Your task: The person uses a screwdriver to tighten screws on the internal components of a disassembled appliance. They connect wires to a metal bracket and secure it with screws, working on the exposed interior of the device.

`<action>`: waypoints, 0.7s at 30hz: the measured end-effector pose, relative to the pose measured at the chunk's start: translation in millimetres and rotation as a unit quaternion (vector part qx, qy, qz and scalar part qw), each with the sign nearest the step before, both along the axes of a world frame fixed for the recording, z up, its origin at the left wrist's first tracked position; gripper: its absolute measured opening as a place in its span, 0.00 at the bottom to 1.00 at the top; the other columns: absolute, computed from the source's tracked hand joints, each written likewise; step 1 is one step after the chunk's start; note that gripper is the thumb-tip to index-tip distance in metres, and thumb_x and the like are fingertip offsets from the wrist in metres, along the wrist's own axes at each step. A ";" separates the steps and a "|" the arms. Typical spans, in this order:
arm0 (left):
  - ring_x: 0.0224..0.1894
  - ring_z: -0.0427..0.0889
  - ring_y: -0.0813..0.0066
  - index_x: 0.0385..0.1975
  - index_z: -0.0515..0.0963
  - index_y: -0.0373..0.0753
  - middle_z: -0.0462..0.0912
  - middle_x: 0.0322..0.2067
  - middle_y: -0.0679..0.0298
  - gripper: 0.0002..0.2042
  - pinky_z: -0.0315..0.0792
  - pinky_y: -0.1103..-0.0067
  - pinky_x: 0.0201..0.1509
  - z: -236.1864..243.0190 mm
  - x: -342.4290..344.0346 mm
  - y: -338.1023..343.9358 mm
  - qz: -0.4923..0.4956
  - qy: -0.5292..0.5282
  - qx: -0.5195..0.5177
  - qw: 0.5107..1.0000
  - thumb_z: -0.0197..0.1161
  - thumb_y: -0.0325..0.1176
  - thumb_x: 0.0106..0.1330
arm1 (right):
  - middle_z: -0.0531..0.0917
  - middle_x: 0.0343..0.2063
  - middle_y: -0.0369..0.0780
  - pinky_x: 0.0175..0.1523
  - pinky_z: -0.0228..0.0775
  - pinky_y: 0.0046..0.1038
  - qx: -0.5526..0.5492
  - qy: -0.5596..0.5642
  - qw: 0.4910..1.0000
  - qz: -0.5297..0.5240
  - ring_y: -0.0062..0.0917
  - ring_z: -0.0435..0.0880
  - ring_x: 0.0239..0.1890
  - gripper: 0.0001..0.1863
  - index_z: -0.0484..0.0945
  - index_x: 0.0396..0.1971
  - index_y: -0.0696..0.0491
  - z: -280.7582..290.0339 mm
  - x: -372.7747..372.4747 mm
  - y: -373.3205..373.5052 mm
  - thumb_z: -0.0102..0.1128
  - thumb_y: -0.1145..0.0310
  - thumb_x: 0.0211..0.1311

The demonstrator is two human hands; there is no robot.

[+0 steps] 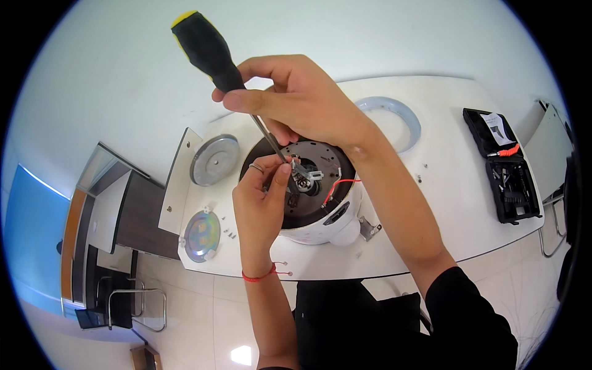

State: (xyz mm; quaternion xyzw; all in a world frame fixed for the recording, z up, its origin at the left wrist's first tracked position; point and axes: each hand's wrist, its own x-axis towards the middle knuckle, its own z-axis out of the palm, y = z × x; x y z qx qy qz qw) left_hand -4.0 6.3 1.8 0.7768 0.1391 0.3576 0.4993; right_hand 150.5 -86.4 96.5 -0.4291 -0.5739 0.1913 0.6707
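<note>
My right hand grips a black-and-yellow screwdriver where its handle meets the shaft. The tool tilts, handle up and to the left, its shaft running down toward my left fingertips. With thumb and fingers pinched together, my left hand holds a small metal bracket by the screwdriver's lower end. My fingers hide the exact tip. Beneath both hands stands an opened white appliance, which looks like a rice cooker. A red wire crosses its dark round interior.
Left on the white table lie a round metal lid, a shiny disc and several small screws. A pale ring lies behind the appliance. An open black tool case sits far right; a metal piece lies near the front edge.
</note>
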 end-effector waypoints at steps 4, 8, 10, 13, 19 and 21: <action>0.43 0.85 0.82 0.49 0.85 0.29 0.92 0.42 0.61 0.10 0.77 0.82 0.52 1.6 -1.0 -1.0 -0.012 0.006 -0.005 1.000 0.65 0.30 0.80 | 0.84 0.23 0.36 0.19 0.64 0.21 0.034 0.045 0.998 -0.036 0.13 0.75 0.14 0.24 0.82 0.46 0.63 0.0 -9.4 2.6 0.79 0.58 0.64; 0.44 0.85 0.82 0.49 0.85 0.28 0.92 0.43 0.61 0.10 0.77 0.83 0.52 2.6 -0.4 -2.9 -0.013 0.010 -0.020 1.000 0.63 0.29 0.80 | 0.86 0.28 0.37 0.19 0.66 0.21 0.061 0.049 0.994 -0.076 0.14 0.77 0.16 0.25 0.83 0.48 0.64 -0.2 -15.2 6.9 0.81 0.60 0.61; 0.44 0.85 0.82 0.49 0.86 0.28 0.92 0.43 0.61 0.09 0.77 0.83 0.52 2.0 -1.0 -2.1 -0.015 0.010 -0.023 1.000 0.63 0.29 0.80 | 0.87 0.30 0.38 0.19 0.67 0.21 0.089 0.055 0.993 -0.058 0.15 0.77 0.16 0.25 0.83 0.49 0.64 -1.4 -16.4 8.0 0.81 0.61 0.61; 0.44 0.85 0.82 0.49 0.85 0.29 0.92 0.43 0.61 0.09 0.77 0.83 0.52 1.9 -2.5 -0.4 -0.016 0.010 -0.021 1.000 0.63 0.28 0.80 | 0.87 0.33 0.39 0.21 0.69 0.21 0.036 0.051 0.996 0.067 0.15 0.78 0.17 0.28 0.82 0.50 0.64 1.0 -4.9 5.5 0.82 0.59 0.59; 0.43 0.85 0.82 0.51 0.83 0.30 0.93 0.41 0.59 0.09 0.77 0.83 0.51 0.9 2.2 -4.7 -0.015 -0.019 -0.016 1.000 0.63 0.29 0.80 | 0.87 0.31 0.38 0.23 0.72 0.21 0.058 0.034 0.993 -0.096 0.15 0.78 0.18 0.22 0.83 0.43 0.64 -1.7 -15.2 8.7 0.80 0.61 0.62; 0.43 0.86 0.81 0.51 0.82 0.30 0.93 0.41 0.59 0.09 0.77 0.82 0.51 -1.0 1.8 -1.2 -0.012 -0.007 -0.002 1.000 0.63 0.29 0.81 | 0.86 0.30 0.38 0.22 0.70 0.21 0.081 0.046 0.990 -0.109 0.14 0.78 0.18 0.20 0.84 0.42 0.63 -3.7 -21.2 13.8 0.79 0.61 0.64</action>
